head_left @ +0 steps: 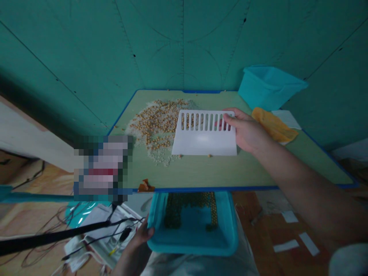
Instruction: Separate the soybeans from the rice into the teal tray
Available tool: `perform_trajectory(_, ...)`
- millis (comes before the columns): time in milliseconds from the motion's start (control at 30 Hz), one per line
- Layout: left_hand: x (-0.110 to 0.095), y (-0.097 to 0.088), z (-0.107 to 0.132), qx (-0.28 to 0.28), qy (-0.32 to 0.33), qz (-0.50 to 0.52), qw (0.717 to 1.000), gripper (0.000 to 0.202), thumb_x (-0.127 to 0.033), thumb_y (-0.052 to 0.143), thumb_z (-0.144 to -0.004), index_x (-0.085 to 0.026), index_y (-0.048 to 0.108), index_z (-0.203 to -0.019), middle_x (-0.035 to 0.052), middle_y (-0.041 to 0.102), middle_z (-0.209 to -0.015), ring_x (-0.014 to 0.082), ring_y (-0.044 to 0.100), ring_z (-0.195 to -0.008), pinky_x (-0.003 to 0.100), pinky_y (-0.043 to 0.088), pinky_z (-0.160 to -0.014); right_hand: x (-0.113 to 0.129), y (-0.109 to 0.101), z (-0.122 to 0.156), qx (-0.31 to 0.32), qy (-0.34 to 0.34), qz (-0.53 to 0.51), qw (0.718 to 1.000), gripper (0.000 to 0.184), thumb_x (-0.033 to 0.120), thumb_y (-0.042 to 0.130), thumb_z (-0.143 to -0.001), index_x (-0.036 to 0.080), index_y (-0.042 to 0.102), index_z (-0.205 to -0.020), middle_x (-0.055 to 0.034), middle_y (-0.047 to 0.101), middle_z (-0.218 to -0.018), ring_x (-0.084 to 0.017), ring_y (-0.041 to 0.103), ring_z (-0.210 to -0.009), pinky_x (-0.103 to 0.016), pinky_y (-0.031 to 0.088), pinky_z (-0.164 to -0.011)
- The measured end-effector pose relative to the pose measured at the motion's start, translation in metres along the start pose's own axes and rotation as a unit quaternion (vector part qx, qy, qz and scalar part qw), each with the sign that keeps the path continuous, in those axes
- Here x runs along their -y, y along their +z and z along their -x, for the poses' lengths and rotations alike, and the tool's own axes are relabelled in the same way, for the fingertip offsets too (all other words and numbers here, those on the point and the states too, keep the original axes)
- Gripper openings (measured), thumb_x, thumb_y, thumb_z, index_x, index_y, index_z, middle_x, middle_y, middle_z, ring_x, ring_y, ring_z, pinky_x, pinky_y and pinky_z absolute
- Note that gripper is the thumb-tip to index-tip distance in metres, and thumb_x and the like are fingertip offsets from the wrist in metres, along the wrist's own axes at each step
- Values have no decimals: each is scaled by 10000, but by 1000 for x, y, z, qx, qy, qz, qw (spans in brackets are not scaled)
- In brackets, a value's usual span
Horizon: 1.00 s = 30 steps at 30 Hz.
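Note:
My right hand (245,132) is closed on the right end of a white slotted scraper (204,141), a flat plate with a row of long slots along its top. The scraper's lower edge is close to the tabletop, with a couple of loose soybeans by it. Left of and behind it spreads a pile of soybeans mixed with white grains (156,119). Below the table's front edge, my left hand (143,233) grips the left side of a blue tray (192,245), thumb on the rim. Dark green and yellowish beans lie inside the tray.
The light table (258,168) has a blue edging. A blue fabric bin (267,88), an orange cloth (273,124) and a white sheet (286,118) are at the right. A brown scrap (146,186) lies at the front edge. Cables (57,226) clutter the lower left.

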State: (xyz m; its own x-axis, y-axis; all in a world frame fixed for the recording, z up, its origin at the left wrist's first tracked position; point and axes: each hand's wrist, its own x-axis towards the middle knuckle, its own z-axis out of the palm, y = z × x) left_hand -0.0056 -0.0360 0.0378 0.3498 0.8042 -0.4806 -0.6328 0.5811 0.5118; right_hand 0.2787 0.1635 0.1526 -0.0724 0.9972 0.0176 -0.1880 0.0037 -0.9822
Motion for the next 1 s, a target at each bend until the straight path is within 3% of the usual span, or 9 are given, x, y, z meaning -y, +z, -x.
perform_trajectory(433, 1, 2, 1, -2, -2, -4, 1000, 365, -252, 656, -676, -332, 660, -1032, -42, 714, -1055, 255, 436, -1211, 313, 240, -1049, -3, 3, 1, -3, 17, -40, 999, 118, 186, 592, -716, 208, 539, -820, 26, 623, -662, -129, 577, -589, -278, 456, -581)
perform_trajectory(733, 3, 5, 1, -9, 1, -7, 1000, 422, -250, 664, -667, -322, 631, -1082, -42, 675, -1136, 250, 377, -1253, 304, 228, -1053, -2, 9, 6, -3, 39, -45, 998, 140, 158, 596, -696, 204, 539, -816, 25, 628, -639, -125, 578, -553, -263, 461, -543)
perform_trajectory(1000, 7, 12, -6, 50, -22, 5, 999, 415, -239, 623, -700, -335, 612, -1104, -6, 649, -1181, 310, 492, -1156, 419, 304, -1019, 3, 15, 22, 144, 128, 3, 981, 200, 165, 638, -655, 202, 528, -818, 14, 661, -655, -126, 604, -541, -222, 447, -481)
